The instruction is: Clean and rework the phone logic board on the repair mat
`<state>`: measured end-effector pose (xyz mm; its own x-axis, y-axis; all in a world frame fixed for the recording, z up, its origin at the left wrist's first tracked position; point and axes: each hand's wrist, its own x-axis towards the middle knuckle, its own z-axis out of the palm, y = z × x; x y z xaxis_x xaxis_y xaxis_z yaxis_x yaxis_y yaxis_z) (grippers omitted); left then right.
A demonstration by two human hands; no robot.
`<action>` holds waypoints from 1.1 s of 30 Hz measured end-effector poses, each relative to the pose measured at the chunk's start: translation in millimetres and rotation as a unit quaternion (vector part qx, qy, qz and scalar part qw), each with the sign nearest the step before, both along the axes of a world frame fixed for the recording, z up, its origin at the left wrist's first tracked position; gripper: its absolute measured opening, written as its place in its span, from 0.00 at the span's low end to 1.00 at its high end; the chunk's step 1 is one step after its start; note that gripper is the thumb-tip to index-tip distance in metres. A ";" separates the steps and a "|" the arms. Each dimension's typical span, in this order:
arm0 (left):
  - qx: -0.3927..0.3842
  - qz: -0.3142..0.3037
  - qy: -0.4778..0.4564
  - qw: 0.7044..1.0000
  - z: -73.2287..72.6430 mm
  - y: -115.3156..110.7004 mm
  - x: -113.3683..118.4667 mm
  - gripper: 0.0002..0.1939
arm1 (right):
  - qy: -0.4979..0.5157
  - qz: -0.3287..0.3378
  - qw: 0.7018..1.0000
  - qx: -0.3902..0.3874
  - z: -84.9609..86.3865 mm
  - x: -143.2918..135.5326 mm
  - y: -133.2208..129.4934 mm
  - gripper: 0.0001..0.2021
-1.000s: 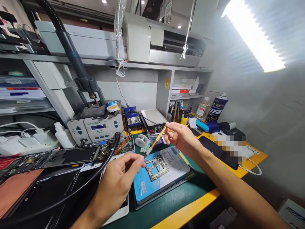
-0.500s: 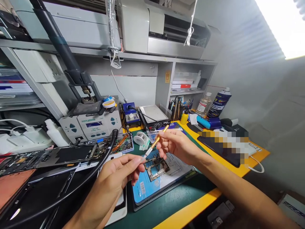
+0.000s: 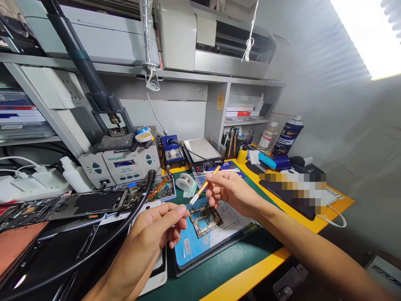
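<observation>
My right hand (image 3: 224, 186) grips a slim gold pen-like tool (image 3: 205, 184) with a silver-white lower end, slanting down to the left. The fingers of my left hand (image 3: 163, 228) are pinched beside that lower end; whether they hold anything small is hidden. Below both hands a bare phone circuit board (image 3: 205, 225) with a cut-out middle lies on a blue and white booklet or pad (image 3: 194, 251). A solder spool (image 3: 185, 182) stands just behind my left hand.
A green mat (image 3: 216, 276) covers part of the yellow bench (image 3: 247, 271). A thick black hose (image 3: 115, 230) crosses the left side, over phone parts. Behind stand a hot-air station (image 3: 128, 165), a silver-topped plate (image 3: 200, 150) and a yellow bottle (image 3: 242, 154). A dark phone (image 3: 286, 198) lies at right.
My left fingers, earlier around the tool's lower end, have come slightly away from it down to the left. The gold tool has shifted slightly up and left in my right hand.
</observation>
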<state>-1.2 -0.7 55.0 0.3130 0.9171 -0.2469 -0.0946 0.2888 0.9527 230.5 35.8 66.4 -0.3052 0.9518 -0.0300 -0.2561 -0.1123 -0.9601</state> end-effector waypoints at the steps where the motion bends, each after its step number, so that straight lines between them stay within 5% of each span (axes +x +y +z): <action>1: 0.001 0.001 0.003 1.000 0.2 -0.1 0.4 0.26 | -0.003 -0.005 1.000 -0.001 0.0 0.2 0.2 0.26; 26: -0.015 0.015 0.017 1.000 5.8 0.8 4.7 0.32 | 0.016 -0.025 1.000 0.005 -1.6 3.8 2.3 0.21; 33: 0.187 0.070 0.160 0.967 -1.6 2.2 4.1 0.30 | -0.001 -0.021 1.000 0.020 -1.7 2.0 1.3 0.21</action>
<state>2.8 1.5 53.4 0.1422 0.9888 0.0457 0.2093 -0.0752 0.9750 232.5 37.1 64.7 -0.2647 0.9643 0.0071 -0.2574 -0.0635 -0.9642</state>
